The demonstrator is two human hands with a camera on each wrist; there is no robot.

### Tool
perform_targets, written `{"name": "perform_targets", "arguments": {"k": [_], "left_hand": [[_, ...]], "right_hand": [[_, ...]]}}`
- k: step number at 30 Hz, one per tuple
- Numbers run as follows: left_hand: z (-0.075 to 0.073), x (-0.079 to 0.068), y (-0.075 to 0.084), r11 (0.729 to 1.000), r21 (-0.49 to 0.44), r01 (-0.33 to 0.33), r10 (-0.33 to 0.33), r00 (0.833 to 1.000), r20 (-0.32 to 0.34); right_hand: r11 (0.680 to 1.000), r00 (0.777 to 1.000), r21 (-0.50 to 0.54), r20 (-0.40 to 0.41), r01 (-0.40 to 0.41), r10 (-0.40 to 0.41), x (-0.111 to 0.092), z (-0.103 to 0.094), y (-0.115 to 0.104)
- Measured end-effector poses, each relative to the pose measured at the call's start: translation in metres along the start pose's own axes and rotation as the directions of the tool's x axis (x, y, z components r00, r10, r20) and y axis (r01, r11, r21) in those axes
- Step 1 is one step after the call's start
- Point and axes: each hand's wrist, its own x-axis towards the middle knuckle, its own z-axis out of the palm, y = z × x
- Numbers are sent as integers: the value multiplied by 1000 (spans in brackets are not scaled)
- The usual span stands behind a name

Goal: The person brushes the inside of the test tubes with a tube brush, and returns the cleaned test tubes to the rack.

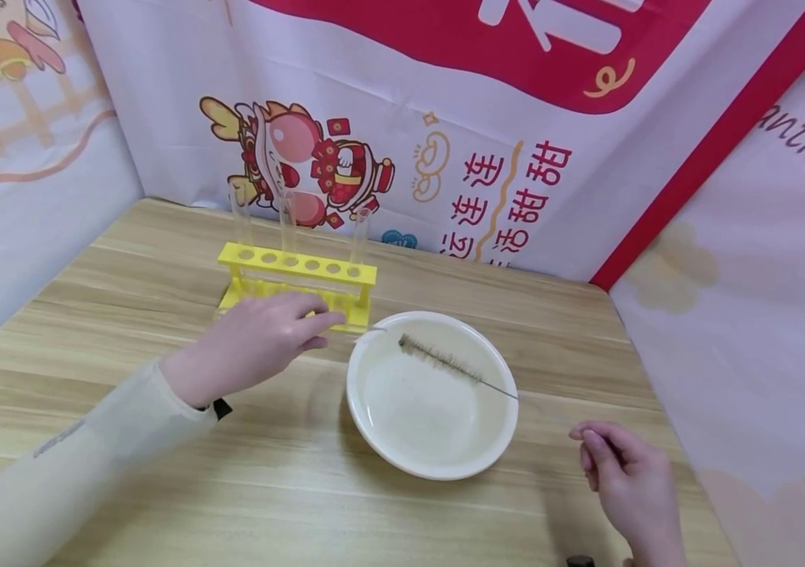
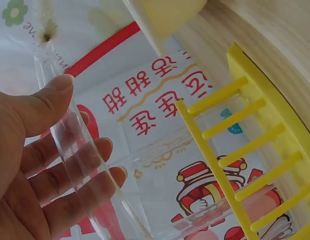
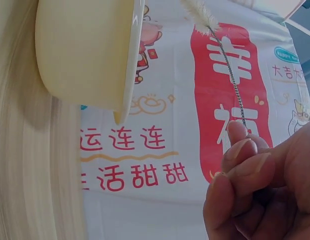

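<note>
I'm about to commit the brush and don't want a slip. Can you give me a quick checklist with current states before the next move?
1. Left hand holds the test tube: ok.
2. Right hand pinches the brush by its wire handle: ok.
3. Brush bristles over the basin: ok.
4. Brush tip inside the tube: not ok; it sits just outside the mouth.
5. Yellow rack upright on the table: ok.
6. Clear water in the basin: cannot tell.
</note>
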Motion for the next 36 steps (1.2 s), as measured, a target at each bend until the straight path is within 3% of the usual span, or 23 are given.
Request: {"name": "perform_targets", "arguments": {"k": [9,14,23,31,36], "left_hand": [[0,-1,14,1000,8,-28,29,1000,-7],[2,1,17,999,24,-37,38,999,-12],[3,4,21,995,62,-84,84,996,8],[5,6,26,986,117,-121,113,991,73],[6,8,29,986,128,-110,101,992,74]], "right_hand": [[984,984,57,41,168,-171,0,0,5],[966,964,5,57,260,-259,3,-2,8],[946,944,-34,87,323,-319,7,-3,15],[877,879,-64,64,476,-473,11,7,21],[866,868,-65,73,495,-491,15,10,21]]}}
